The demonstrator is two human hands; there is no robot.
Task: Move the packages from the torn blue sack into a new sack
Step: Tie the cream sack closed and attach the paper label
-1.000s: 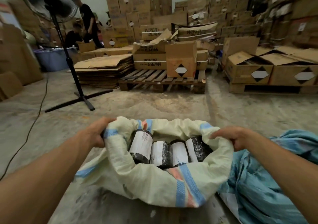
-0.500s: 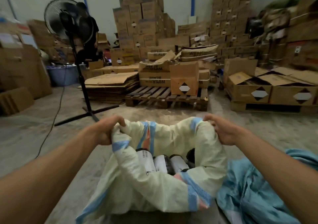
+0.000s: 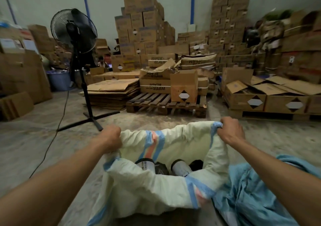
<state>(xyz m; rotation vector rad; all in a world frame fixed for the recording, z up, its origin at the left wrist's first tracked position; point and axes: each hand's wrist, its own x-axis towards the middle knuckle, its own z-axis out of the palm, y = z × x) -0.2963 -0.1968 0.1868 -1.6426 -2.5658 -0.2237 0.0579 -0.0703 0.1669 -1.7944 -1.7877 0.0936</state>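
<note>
While both arms reach forward over the concrete floor, the left hand is curled into a fist round the left edge of the new sack, and the right hand grips the bunched far-right corner of its rim, fingers wrapped tight in the cloth. Between the two hands the pale woven sack, striped blue and orange, has its mouth held open and facing up toward the camera, its body running down toward the bottom of the view. Inside lie the packages, dark cylinders with white labels; two show their upper ends, long axes tilted up and slightly away. Just beside the new sack, touching its right side, lies the torn blue sack, crumpled flat on the floor. Beyond stand a black pedestal fan, a wooden pallet and stacked cardboard boxes.
</note>
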